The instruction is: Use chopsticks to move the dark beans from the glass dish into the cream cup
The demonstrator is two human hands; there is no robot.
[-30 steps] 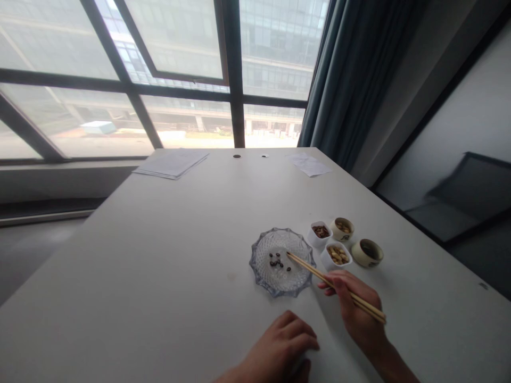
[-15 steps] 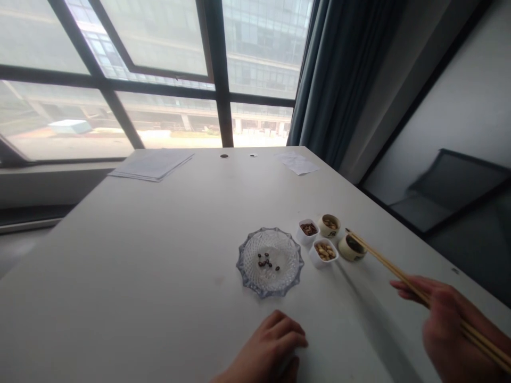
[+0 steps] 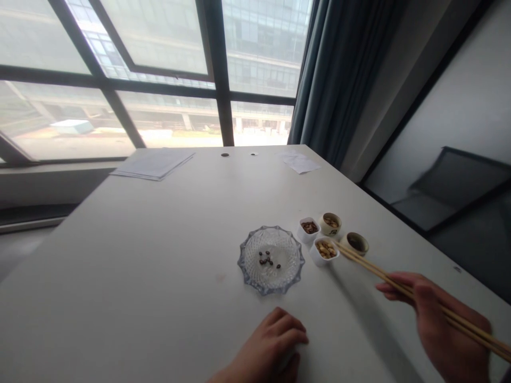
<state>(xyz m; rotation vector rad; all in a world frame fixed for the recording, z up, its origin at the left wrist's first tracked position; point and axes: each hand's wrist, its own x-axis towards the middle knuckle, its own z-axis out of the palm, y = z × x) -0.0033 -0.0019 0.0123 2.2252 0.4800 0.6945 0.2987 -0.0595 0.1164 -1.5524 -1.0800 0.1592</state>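
My right hand (image 3: 441, 319) is shut on a pair of wooden chopsticks (image 3: 389, 279), at the right of the table. Their tips end just beside a white square dish of peanuts (image 3: 325, 250), and I cannot tell whether they touch it. Next to it are a white square dish of reddish-brown pieces (image 3: 308, 229), a cream cup of nuts (image 3: 330, 223) and a cream cup with dark contents (image 3: 354, 243). Several dark beans (image 3: 267, 259) lie in a cut-glass dish (image 3: 271, 290). My left hand (image 3: 271, 340) rests empty on the table below that dish.
The white table (image 3: 139, 255) runs to a large window (image 3: 159, 48). Stacked papers (image 3: 154, 163) and a loose sheet (image 3: 299, 162) lie at its far end. A dark curtain (image 3: 339, 69) hangs at the right, beyond the table's right edge.
The chopsticks have left the glass dish and swung right with my right hand, their tips now beside the peanut dish. My left hand stays put, and the view has shifted slightly.
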